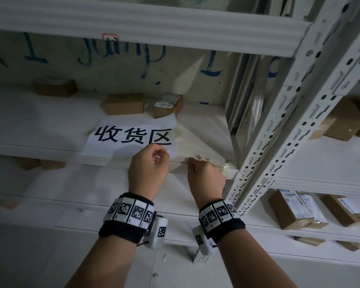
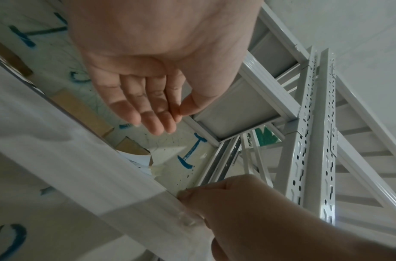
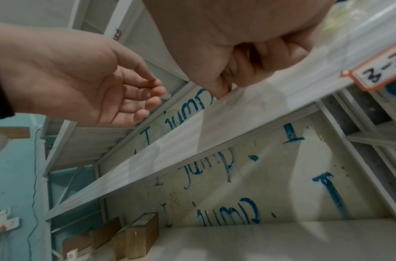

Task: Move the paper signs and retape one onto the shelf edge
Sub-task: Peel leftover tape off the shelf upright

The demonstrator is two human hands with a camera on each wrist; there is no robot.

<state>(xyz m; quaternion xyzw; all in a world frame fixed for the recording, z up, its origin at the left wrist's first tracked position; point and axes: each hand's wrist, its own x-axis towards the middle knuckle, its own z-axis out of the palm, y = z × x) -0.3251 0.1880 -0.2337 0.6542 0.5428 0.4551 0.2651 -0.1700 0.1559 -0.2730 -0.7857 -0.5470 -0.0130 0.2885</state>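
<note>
- Head: paper sign (image 1: 131, 138) lies flat on the shelf, overhanging the shelf edge (image 1: 183, 163); left hand (image 1: 148, 167) hovers at its near corner.
- Left wrist: fingers (image 2: 145, 109) loose, holding nothing.
- Right wrist: right hand (image 3: 248, 58) pinches tape against the edge.

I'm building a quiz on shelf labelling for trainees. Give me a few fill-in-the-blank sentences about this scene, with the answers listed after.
1. The paper sign lying on the shelf bears three large printed characters in ____ ink.
2. The right hand picks at clear tape stuck along the shelf ____.
3. The left hand holds nothing; its thumb rests against its ____.
4. Behind the sign stand small ____ boxes.

Missing words: black; edge; fingertips; cardboard
</note>
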